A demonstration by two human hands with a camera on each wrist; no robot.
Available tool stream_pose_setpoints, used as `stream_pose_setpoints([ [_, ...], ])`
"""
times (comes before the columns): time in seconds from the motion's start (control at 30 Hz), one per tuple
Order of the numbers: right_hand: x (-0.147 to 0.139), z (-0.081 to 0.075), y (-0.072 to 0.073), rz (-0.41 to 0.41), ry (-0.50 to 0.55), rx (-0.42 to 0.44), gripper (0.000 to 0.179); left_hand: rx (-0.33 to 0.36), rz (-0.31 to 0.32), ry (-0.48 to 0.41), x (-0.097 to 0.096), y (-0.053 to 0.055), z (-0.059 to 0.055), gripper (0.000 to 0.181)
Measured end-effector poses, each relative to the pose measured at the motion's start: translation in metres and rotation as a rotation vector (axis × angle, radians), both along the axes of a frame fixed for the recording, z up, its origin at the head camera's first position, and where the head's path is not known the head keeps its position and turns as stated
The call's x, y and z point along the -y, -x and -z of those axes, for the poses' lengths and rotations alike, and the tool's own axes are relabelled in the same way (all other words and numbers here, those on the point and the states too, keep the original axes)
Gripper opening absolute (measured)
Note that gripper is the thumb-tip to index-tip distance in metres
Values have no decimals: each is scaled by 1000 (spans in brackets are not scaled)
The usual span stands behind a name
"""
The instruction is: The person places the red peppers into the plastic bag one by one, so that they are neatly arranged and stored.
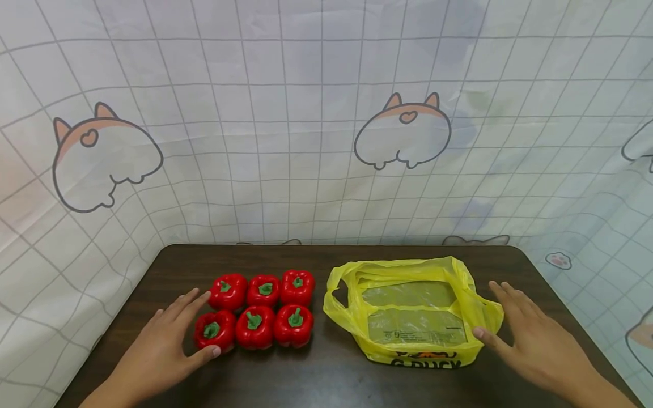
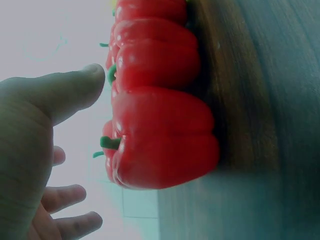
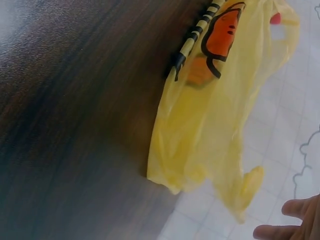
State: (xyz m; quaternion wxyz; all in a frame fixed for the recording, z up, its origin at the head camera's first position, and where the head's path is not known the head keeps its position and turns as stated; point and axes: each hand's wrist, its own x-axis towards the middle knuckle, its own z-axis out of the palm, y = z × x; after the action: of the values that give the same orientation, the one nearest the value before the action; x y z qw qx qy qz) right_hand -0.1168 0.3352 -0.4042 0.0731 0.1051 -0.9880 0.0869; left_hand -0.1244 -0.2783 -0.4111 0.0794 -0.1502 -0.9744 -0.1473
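Bare hands lie nearest, both with fingers extended, thumbs held apart, and nothing gripped. Right hand [image 1: 541, 343]: just right of a yellow plastic bag [image 1: 377, 352], its thumb overlapping the bag's near right edge from above; whether it touches cannot be told. Left hand [image 1: 160, 351]: well to the left of the bag, curving around the far end of six red bell peppers [image 1: 257, 335] without holding any.

The bag is thin, crinkled and slightly see-through, its mouth spread into a rough rectangle. A loop handle stands open on its left; the right side folds loosely outward. Bold black lettering and an orange print mark its front, and the film inside looks olive and translucent, with print too small to read.

Left of the bag, the peppers stand in two rows of three, smooth, glossy and plumply lobed, with short green stems pointing up.

Beneath the bag spreads a dark brown bench [image 1: 326, 385] with wood grain and rounded far corners. Behind the bag hangs a creased white sheet [image 1: 280, 141], printed with grey grid lines and rounded cartoon animals [image 1: 403, 136].
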Motion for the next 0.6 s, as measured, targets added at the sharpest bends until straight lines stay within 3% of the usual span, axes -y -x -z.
stream_pose_setpoints([
  [0.6,-10,7,2,93,44,83,99,34,-2,-56,11,-2,13,93],
])
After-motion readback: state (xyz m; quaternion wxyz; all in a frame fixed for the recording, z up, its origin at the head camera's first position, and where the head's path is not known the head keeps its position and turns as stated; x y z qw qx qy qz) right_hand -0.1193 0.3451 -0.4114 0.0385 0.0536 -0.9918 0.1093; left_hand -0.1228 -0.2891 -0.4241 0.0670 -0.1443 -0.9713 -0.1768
